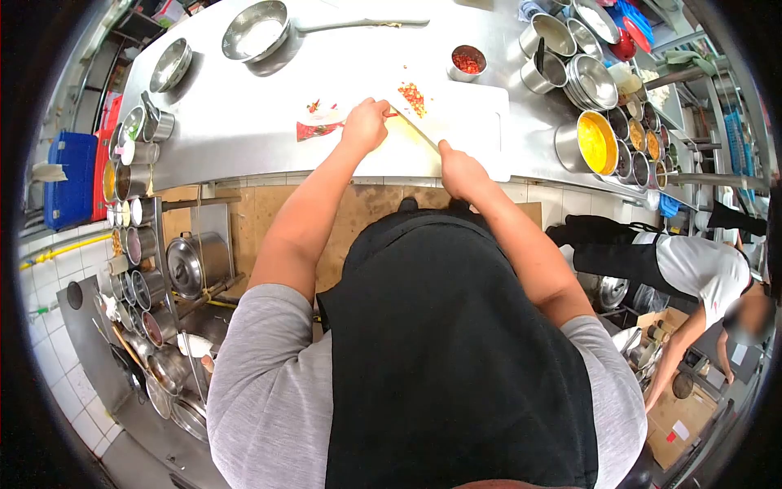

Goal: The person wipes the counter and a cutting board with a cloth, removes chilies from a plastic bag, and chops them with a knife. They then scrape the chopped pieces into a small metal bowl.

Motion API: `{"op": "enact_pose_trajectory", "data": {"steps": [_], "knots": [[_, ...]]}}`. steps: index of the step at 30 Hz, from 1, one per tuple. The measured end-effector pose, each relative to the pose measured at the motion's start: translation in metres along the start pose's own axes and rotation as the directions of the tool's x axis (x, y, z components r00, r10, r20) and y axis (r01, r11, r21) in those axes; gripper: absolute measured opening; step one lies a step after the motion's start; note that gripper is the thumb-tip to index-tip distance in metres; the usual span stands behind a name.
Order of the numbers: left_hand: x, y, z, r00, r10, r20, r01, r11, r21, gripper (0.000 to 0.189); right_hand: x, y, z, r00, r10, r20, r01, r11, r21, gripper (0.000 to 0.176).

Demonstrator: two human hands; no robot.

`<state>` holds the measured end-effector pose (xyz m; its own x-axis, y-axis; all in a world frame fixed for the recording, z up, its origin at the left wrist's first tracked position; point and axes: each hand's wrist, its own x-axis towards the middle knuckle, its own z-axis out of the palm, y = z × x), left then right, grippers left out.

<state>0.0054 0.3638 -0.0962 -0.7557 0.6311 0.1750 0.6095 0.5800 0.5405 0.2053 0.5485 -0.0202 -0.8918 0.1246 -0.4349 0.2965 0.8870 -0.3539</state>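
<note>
Hands apart, right hand (pixel 461 173) gripping knife (pixel 415 129), left hand (pixel 364 124) pinning red chilli (pixel 393 115), white board (pixel 472 122)

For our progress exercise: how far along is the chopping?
Done: a small chopped pile lies on the cutting board, and a steel bowl holds red bits. In hand: the right hand holds the knife; the left hand rests beside it. Left: red pieces nearby, seemingly uncut.

Knife (pixel 414 127) angled on white board (pixel 476 122), probably chopped chilli (pixel 413 97) beside
</note>
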Motion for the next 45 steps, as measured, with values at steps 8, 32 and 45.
{"op": "enact_pose_trajectory", "data": {"steps": [8, 32, 45], "knots": [[-0.006, -0.001, 0.005, 0.999, -0.004, -0.047, 0.004, 1.0, -0.004, 0.014, -0.022, -0.001, -0.017, 0.994, 0.038, 0.101, -0.034, 0.999, -0.041, 0.032], [-0.011, -0.006, 0.004, 0.998, -0.053, -0.046, 0.05, 0.997, -0.062, 0.005, -0.02, -0.004, -0.019, 0.994, 0.009, 0.11, -0.004, 0.999, -0.048, 0.033], [-0.015, -0.004, 0.0, 0.999, -0.044, -0.03, 0.042, 0.997, -0.066, 0.004, -0.013, -0.001, -0.006, 0.993, -0.001, 0.116, 0.003, 1.0, -0.021, 0.035]]}}
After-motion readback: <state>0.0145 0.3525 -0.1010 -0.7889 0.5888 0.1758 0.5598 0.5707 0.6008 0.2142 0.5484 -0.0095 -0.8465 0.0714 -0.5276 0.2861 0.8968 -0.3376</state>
